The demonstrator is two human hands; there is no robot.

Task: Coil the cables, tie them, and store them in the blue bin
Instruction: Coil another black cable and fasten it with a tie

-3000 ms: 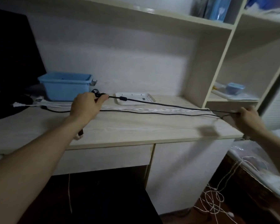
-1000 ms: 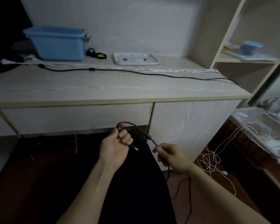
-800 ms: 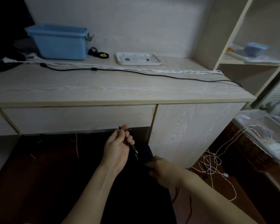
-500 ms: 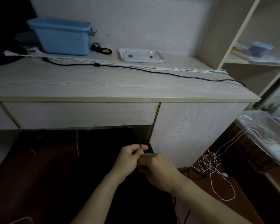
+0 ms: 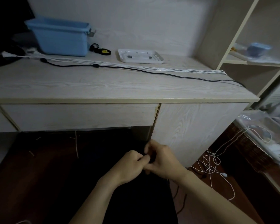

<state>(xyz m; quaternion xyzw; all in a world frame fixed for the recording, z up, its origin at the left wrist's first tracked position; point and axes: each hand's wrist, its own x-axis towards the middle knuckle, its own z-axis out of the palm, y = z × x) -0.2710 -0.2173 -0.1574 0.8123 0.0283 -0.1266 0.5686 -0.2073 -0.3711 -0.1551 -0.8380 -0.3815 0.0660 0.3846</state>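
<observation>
My two hands are together low in front of the worktop (image 5: 120, 88), below its edge and before the dark space under it. My left hand (image 5: 130, 167) has its fingers curled, and they pinch something small and dark between thumb and fingers. My right hand (image 5: 164, 160) is pressed against the left one, its fingers also curled round the same dark thing (image 5: 152, 156). It looks like a part of a black cable, but it is mostly hidden by my fingers and the light is poor, so I cannot tell which part it is. A thin dark cable (image 5: 179, 206) hangs down under my right forearm to the floor.

On the worktop a second black cable (image 5: 136, 70) lies stretched out from left to right, and its right end goes over the right edge. Just behind it, and touching it in places, lies a long bundle of white cables (image 5: 168, 69), also stretched out. The blue bin (image 5: 60, 39) stands at the back left of the worktop, near the wall. Beside the bin, on its right, lies a small black and yellow item (image 5: 102, 50), and further right a white tray (image 5: 140, 56).

On the floor at the right, loose white cables (image 5: 213, 164) lie tangled beside the cabinet.
</observation>
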